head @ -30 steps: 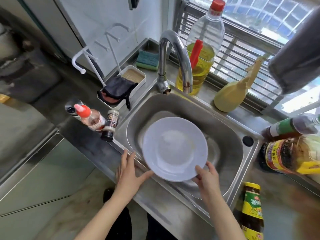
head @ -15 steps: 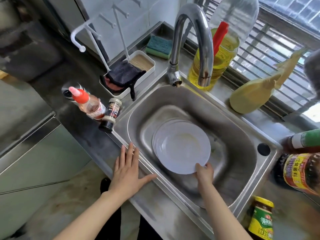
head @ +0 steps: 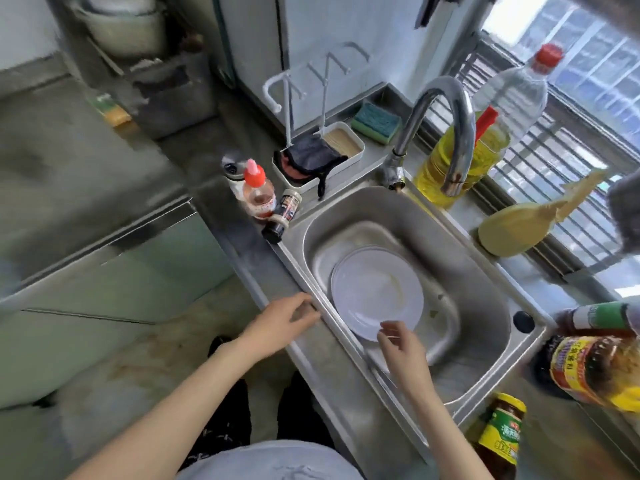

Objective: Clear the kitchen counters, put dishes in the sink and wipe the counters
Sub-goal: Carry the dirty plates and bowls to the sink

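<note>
A white plate [head: 375, 292] lies flat on another plate at the bottom of the steel sink [head: 485, 292]. My right hand [head: 401, 344] hovers at the plate's near rim with fingers apart and nothing in it. On the sink's front left edge rests my left hand [head: 277, 323], open and empty. A dark cloth [head: 308, 159] hangs over a white tray [head: 349, 143] behind the sink, and a green sponge [head: 375, 123] lies by the wall.
Small sauce and spice bottles [head: 263, 199] stand at the sink's left corner. An oil bottle [head: 485, 140], a yellow spray bottle [head: 519, 226] and the tap [head: 446, 133] line the window side. Sauce bottles [head: 588, 368] and a jar [head: 502, 434] crowd the right counter.
The plate went down from above the sink onto the plate in the basin. My right hand has let go of its rim. My left hand stayed on the sink's front edge.
</note>
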A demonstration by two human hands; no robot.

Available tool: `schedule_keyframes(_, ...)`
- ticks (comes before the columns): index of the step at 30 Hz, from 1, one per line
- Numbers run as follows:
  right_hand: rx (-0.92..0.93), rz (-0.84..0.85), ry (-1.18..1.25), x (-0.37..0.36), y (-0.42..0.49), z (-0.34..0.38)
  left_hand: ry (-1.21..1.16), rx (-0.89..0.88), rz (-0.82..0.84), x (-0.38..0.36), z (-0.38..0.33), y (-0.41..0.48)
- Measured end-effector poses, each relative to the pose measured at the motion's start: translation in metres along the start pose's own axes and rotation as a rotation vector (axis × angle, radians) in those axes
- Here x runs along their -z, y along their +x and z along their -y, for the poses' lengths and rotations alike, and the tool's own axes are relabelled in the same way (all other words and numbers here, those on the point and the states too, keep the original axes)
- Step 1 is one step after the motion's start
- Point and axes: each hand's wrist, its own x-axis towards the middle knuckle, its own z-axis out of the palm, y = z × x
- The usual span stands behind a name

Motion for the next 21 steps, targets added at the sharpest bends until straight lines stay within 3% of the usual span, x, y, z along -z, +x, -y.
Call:
schedule_keyframes(3, 0.132, 0.132, 0.066, -0.014, -0.046, 0.026, -0.197, 0.061, -0.075, 0.012, 0.025, -0.060)
schedule_keyframes(7, 0.224, 0.376, 0.038, -0.064, -0.086, 0.047, -0.468, 0.220, -0.325, 0.017, 0.081, -0.140)
schedule_keyframes(14, 0.480, 0.878, -0.356, -0.202, -0.126, 0.120, -0.747, 0.508, -0.842, 0.004, 0.182, -0.281)
schedule_keyframes(18, 0.667, 1.032, -0.560, -0.280, -0.167, 0.171, -0.884, 0.630, -1.070, -0.020, 0.228, -0.347)
schedule_keyframes(21, 0.723, 1.119, -0.717, -0.335, -0.197, 0.183, -0.960, 0.727, -1.131, -0.035, 0.263, -0.383)
